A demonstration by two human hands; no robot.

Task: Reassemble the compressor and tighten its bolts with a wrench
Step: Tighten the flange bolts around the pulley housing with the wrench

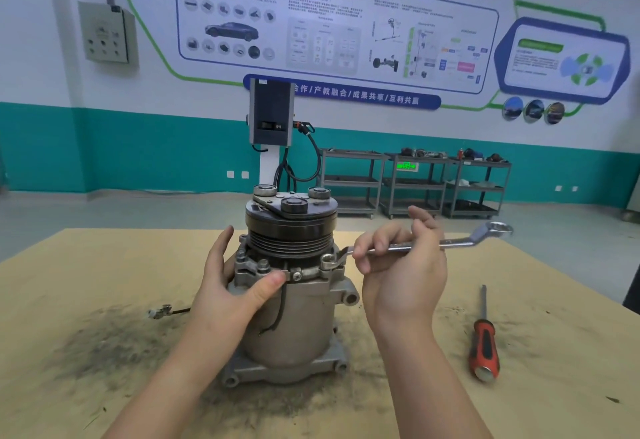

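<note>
Standing upright near the middle of the tan worktop, on its flanged base, amid a dark smear of grime: the compressor, black grooved pulley on top, a black wire hanging down its grey front. Steadying the compressor from its left side: left hand, fingers wrapping round the back of the body, thumb pressing on the clamp band just below the pulley. Gripping the wrench by the middle of its shaft: right hand, fingers curling round it, palm facing the camera. Sitting on a bolt at the right of the collar beneath the pulley: the near ring end of the wrench; pointing away to the right, clear of everything: the far ring end. Lying on the worktop well to the right of the compressor: a screwdriver, red and black handle toward the camera. Lying left of the compressor, beside the left wrist: a small plug on a thin lead. Standing beyond the worktop: a grey charging post with looping black cables. Lining the far teal and white wall: grey shelf carts, a large poster above, a grey switch box at far left.
</note>
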